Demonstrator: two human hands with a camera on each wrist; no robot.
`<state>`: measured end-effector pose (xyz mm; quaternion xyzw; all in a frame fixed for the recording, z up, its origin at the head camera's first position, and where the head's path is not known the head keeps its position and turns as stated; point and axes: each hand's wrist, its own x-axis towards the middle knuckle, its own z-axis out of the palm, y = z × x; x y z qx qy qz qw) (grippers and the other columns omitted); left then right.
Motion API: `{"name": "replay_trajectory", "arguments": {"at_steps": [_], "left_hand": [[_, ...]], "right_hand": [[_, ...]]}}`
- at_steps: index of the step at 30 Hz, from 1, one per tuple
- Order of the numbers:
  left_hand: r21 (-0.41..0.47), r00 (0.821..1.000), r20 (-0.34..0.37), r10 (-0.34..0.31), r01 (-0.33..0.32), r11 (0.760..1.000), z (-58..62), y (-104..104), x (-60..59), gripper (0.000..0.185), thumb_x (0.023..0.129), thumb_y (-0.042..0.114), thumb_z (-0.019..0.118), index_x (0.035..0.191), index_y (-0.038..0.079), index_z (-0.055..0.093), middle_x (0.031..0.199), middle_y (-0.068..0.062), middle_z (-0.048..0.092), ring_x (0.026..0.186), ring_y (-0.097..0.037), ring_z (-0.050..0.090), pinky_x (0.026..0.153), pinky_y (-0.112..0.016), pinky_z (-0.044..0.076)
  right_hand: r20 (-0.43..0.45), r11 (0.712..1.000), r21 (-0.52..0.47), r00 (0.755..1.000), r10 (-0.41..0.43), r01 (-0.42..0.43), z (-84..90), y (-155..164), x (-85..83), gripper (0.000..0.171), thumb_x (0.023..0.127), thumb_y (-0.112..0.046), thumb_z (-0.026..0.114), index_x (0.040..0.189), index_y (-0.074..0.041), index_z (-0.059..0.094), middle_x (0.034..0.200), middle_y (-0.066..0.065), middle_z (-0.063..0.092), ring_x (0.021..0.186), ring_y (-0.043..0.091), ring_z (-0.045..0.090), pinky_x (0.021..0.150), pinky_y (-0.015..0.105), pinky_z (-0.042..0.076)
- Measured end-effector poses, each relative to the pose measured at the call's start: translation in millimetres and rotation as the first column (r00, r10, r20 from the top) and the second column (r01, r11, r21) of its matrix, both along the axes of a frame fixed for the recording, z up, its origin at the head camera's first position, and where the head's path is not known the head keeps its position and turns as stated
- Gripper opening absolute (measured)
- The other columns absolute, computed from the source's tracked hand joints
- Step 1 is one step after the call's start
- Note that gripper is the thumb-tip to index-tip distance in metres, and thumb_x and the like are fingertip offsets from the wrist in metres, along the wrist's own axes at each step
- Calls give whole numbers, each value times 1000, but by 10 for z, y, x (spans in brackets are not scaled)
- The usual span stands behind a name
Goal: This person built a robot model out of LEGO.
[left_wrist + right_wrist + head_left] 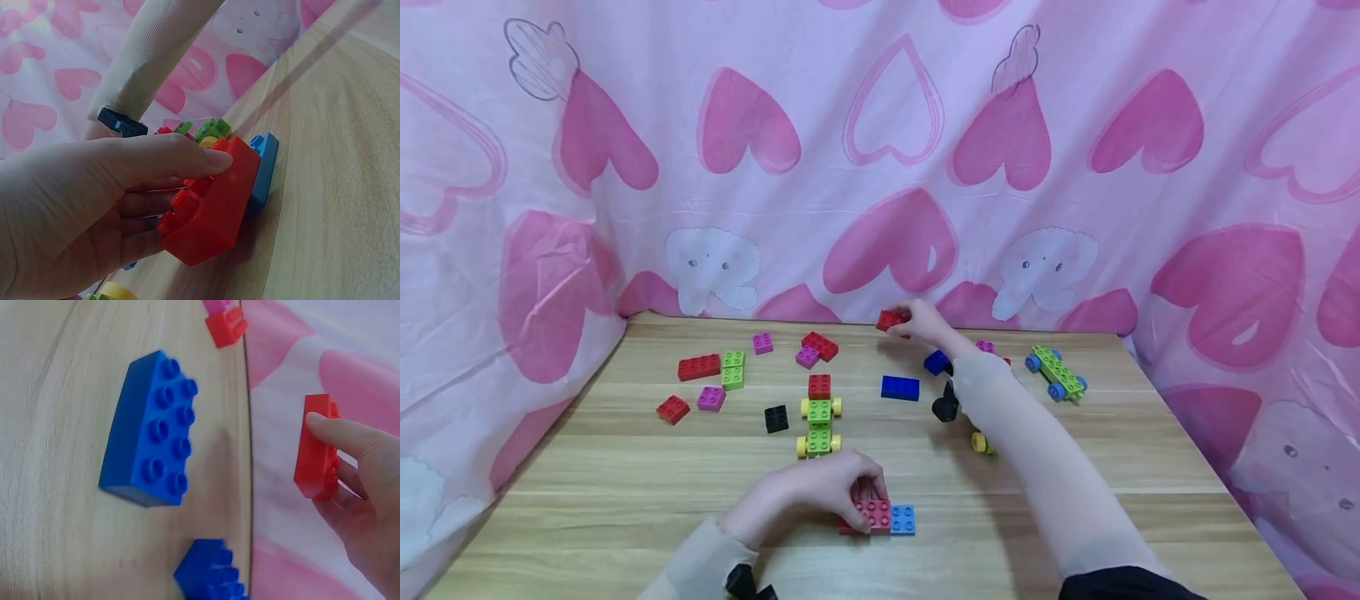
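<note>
My left hand (831,492) holds a red brick (867,515) down on the wooden table (625,492) near the front; a light blue brick (902,519) is joined to its right side. In the left wrist view the thumb lies on the red brick (209,209) with the light blue brick (262,172) beyond. My right hand (917,321) reaches to the table's back edge and pinches a small red brick (891,319). The right wrist view shows that red brick (317,447) between thumb and fingers, lifted beside the curtain.
A green wheeled brick car (818,425) with a red brick on top stands mid-table. Another wheeled chassis (1057,372) lies at the back right. A blue brick (900,387), a black brick (777,418) and loose red, green and magenta bricks (700,367) lie scattered. The heart-patterned curtain (880,167) encloses the table.
</note>
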<state>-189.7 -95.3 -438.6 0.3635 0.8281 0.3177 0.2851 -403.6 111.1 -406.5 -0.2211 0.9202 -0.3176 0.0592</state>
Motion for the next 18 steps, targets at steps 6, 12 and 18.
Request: {"name": "replay_trajectory", "arguments": {"at_steps": [6,12,18], "left_hand": [[3,1000,-5,-7,7,1000,-10,3,-8,31,74,19,84,101,23,69,94,18,64,84,4,56,78,-17,47],[-1,1000,-5,-9,9,1000,-9,0,-16,30,75,20,83,101,23,69,94,19,63,85,4,56,78,-17,48],[-2,1000,10,3,-3,1000,-1,4,-4,31,74,18,83,101,23,69,93,18,63,85,4,56,79,-17,47]], "right_hand": [[-70,998,-68,997,-12,7,163,-81,134,46,89,-23,72,131,-8,61,122,12,65,105,25,59,91,39,53],[-198,990,-141,980,-5,-23,288,-144,335,43,86,-22,76,124,-6,65,111,10,67,98,23,60,85,36,54],[-295,975,-209,955,16,-81,308,-110,648,38,81,-16,78,117,-5,68,104,11,69,90,22,61,77,34,54]]}}
